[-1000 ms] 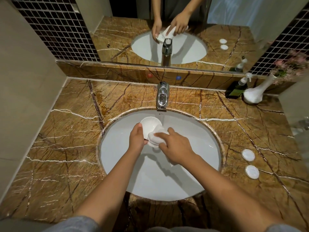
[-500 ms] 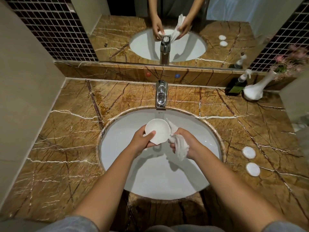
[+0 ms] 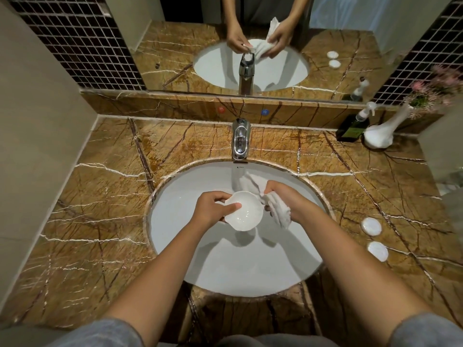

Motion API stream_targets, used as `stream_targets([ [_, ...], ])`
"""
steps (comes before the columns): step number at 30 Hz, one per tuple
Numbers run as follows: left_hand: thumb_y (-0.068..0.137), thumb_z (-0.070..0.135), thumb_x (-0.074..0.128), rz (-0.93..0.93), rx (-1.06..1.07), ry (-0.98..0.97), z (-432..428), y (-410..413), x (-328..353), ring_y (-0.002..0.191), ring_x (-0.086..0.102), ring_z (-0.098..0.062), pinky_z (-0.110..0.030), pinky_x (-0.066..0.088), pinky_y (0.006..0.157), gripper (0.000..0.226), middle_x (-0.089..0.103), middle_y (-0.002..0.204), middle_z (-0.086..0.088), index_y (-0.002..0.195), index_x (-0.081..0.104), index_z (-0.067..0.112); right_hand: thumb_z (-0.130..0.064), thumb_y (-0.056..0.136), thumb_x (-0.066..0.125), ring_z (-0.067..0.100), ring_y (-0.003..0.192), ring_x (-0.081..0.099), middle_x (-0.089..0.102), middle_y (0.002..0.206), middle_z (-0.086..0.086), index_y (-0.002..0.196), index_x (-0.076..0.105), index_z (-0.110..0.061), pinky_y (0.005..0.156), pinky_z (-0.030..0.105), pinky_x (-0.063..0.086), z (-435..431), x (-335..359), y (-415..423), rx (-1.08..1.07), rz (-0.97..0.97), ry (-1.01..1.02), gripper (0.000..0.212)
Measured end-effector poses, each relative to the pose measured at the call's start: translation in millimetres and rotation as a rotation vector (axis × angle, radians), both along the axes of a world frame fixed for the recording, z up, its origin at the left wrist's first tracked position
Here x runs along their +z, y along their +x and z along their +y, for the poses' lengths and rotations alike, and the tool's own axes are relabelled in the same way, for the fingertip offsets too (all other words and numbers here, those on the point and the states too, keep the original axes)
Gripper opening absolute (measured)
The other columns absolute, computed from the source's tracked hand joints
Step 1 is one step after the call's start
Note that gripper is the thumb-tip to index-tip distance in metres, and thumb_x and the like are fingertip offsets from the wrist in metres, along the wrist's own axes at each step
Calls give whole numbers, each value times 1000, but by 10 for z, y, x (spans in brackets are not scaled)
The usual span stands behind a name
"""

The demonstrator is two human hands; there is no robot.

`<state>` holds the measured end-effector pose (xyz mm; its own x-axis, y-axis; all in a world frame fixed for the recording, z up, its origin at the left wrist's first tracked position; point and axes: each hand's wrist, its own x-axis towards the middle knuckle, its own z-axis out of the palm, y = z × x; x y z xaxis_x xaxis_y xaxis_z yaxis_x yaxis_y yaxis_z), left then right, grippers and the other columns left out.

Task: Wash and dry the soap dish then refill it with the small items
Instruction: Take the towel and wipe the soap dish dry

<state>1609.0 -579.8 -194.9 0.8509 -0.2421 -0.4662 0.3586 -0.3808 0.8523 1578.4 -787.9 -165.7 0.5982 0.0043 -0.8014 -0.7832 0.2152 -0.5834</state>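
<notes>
A small white scalloped soap dish (image 3: pixel 246 213) is held over the white sink basin (image 3: pixel 180 221), its hollow facing up. My left hand (image 3: pixel 213 209) grips its left rim, thumb inside the bowl. Just right of the dish, my right hand (image 3: pixel 288 199) is closed on a crumpled white cloth (image 3: pixel 271 204), which touches the dish's right edge and hangs down below the fist. Two small round white items (image 3: pixel 371 225) (image 3: pixel 377 250) lie on the marble counter to the right of the basin.
A chrome tap (image 3: pixel 241 141) stands behind the basin, not running. A dark pump bottle (image 3: pixel 353 127) and a white vase (image 3: pixel 380 134) with pink flowers sit at the back right. A mirror runs along the back wall. The brown marble counter (image 3: pixel 100 209) surrounds the basin.
The dish has turned from tilted to hollow-up and dropped lower in the basin. My right hand pulled the cloth out of the dish and now holds it beside the rim.
</notes>
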Motion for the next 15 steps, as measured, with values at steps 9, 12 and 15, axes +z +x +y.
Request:
stream_targets([
  [9, 61, 20, 90, -64, -97, 111, 144, 95, -13, 54, 63, -5, -15, 47, 43, 18, 68, 64, 4, 64, 73, 26, -27, 57, 56, 19, 47, 49, 57, 57, 6, 57, 57, -10, 45, 19, 36, -236, 40, -32, 550, 186, -208, 16],
  [12, 56, 24, 93, -79, -235, 153, 83, 122, 18, 49, 61, 4, -14, 47, 42, 23, 67, 55, 12, 57, 71, 31, -19, 69, 52, 15, 43, 52, 60, 53, 2, 54, 57, -12, 43, 19, 39, -183, 42, 22, 381, 41, -179, 17],
  [15, 52, 27, 94, -100, -263, 193, 0, 130, 30, 46, 58, 7, -14, 46, 42, 25, 64, 55, 13, 56, 69, 30, -14, 73, 55, 14, 49, 51, 59, 57, -1, 55, 57, -17, 47, 20, 38, -22, 67, 111, 403, -106, -227, 19],
])
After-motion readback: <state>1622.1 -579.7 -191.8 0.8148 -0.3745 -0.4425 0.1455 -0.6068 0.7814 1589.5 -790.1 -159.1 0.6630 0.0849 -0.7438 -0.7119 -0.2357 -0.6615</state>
